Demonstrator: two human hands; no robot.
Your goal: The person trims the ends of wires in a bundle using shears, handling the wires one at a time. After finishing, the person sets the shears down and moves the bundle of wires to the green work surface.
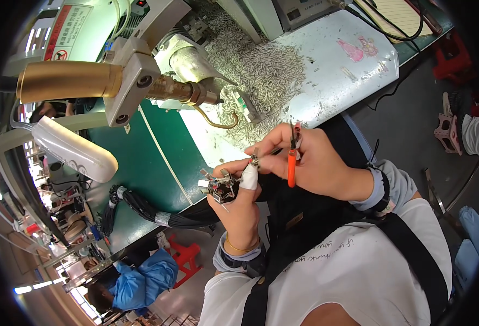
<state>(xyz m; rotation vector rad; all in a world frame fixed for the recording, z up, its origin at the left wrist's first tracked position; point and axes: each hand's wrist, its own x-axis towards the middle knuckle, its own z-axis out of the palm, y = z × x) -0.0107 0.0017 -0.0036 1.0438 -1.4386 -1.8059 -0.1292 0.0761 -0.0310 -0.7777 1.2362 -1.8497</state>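
Note:
My left hand (239, 214) is closed around a cluster of small metal connectors (215, 186), its thumb wrapped in white tape (249, 177). One small metal connector (254, 158) stands out at its thumb tip. My right hand (321, 171) meets it there, thumb and index finger pinched at that piece. Across the right palm lies a slim tool with an orange handle (291, 168); its exact kind is not clear. A bundle of black cables (141, 209) runs from near my left hand along the table edge.
Many tiny metal pins (274, 68) lie heaped on the white board (326, 60). A machine with a brass-coloured nozzle (201, 95) and a white lamp (76, 149) overhang the green table (125, 163). A person in blue (147, 277) sits near a red stool (185, 261).

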